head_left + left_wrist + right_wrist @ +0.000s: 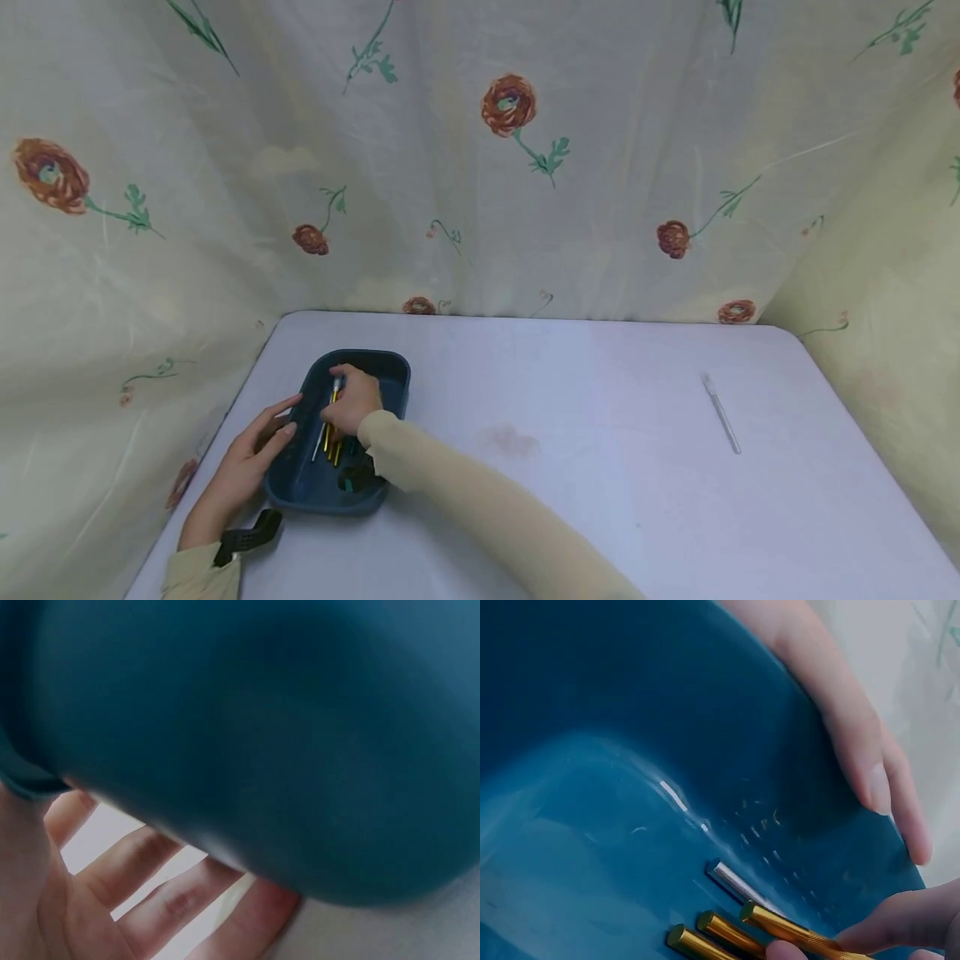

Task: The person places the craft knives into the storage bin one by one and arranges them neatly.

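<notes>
Inside a dark blue tray (318, 506) at the table's left, my right hand (358, 404) pinches a gold craft knife (787, 928) between thumb and fingers. In the right wrist view, two more gold craft knives (699, 945) lie beside it on the tray floor. A silver one (742, 886) lies along the other side, near the tray wall. My left hand (242, 462) rests against the left side of the tray, fingers spread along its outer wall in the left wrist view. The blade ends are hidden by the right hand and frame edge.
Far to the right on the white table (555, 500) lies a silver craft knife (722, 414) with a clear cap. A flower-patterned curtain (600, 158) hangs behind and beside the table. The black strap (247, 537) of a wrist camera circles my left wrist.
</notes>
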`<action>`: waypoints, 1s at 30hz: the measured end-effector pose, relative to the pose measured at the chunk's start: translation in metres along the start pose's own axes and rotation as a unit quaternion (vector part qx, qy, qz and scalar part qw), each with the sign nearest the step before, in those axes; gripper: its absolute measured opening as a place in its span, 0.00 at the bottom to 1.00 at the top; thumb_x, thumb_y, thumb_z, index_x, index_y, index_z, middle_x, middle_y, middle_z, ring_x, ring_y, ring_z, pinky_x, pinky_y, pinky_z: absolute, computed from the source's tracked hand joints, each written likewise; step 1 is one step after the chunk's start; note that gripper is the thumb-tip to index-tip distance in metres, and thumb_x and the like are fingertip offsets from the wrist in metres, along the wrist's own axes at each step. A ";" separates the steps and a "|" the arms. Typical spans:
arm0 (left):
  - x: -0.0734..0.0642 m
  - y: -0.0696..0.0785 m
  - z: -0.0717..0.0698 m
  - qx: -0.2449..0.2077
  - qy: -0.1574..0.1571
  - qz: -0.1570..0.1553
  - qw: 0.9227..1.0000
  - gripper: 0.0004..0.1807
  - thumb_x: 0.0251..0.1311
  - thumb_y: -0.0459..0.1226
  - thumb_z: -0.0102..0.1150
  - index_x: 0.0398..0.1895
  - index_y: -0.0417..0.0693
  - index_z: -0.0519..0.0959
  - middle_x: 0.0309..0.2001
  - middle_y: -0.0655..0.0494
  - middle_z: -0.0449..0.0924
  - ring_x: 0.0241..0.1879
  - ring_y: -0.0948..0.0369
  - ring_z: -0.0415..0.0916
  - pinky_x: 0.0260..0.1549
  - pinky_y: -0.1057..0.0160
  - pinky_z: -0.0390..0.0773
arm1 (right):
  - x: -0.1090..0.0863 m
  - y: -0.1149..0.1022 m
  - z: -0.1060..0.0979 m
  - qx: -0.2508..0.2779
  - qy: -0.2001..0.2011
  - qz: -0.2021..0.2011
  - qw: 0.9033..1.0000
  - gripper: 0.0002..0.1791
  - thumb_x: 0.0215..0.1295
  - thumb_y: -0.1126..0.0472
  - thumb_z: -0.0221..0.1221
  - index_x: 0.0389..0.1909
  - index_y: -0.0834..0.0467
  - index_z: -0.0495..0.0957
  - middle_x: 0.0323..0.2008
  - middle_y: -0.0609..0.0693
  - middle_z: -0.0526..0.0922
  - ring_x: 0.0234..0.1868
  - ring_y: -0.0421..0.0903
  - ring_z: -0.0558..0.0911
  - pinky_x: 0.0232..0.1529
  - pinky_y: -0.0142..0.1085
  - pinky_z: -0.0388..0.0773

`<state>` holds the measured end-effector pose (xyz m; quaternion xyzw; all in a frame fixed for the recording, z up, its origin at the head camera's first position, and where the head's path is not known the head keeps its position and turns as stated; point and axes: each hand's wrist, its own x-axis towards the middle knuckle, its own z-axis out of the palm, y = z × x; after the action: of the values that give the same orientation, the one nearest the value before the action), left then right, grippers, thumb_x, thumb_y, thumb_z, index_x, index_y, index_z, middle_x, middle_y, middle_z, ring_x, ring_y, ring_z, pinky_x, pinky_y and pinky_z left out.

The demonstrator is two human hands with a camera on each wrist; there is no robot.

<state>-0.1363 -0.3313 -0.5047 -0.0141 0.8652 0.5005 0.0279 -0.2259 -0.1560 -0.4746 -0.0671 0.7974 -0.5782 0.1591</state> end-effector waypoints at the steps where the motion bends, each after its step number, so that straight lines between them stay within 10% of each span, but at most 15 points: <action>1: 0.000 0.000 0.000 0.000 0.000 0.000 1.000 0.30 0.74 0.54 0.47 0.77 0.70 0.57 0.73 0.39 0.59 0.69 0.39 0.59 0.63 0.32 0.60 | 0.001 0.001 0.001 -0.008 -0.001 0.001 1.000 0.38 0.49 0.76 0.69 0.63 0.52 0.75 0.28 0.50 0.75 0.17 0.46 0.80 0.14 0.37 0.80; 13: 0.000 0.001 -0.001 -0.011 -0.005 -0.005 1.000 0.30 0.74 0.54 0.47 0.77 0.70 0.57 0.73 0.38 0.59 0.69 0.39 0.59 0.62 0.30 0.58 | 0.006 0.003 0.008 -0.109 -0.010 -0.018 0.994 0.38 0.50 0.70 0.70 0.65 0.52 0.73 0.58 0.56 0.74 0.22 0.44 0.78 0.11 0.35 0.77; 23: 0.001 0.000 0.000 -0.008 -0.002 -0.002 1.000 0.30 0.74 0.54 0.47 0.77 0.71 0.58 0.74 0.39 0.58 0.70 0.38 0.57 0.63 0.30 0.57 | -0.001 -0.005 0.006 -0.251 -0.022 -0.050 0.966 0.35 0.57 0.59 0.72 0.67 0.53 0.72 0.56 0.52 0.77 0.45 0.44 0.77 0.46 0.35 0.80; 30: 0.001 0.000 0.000 -0.006 -0.001 -0.003 1.000 0.30 0.74 0.54 0.47 0.77 0.70 0.58 0.74 0.39 0.58 0.71 0.38 0.56 0.63 0.30 0.56 | 0.000 -0.004 0.009 -0.263 -0.023 -0.048 0.963 0.35 0.57 0.59 0.71 0.66 0.53 0.73 0.56 0.51 0.77 0.45 0.43 0.77 0.45 0.36 0.79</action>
<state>-0.1369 -0.3312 -0.5047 -0.0162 0.8621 0.5057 0.0297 -0.2235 -0.1656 -0.4732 -0.1581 0.9133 -0.3535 0.1259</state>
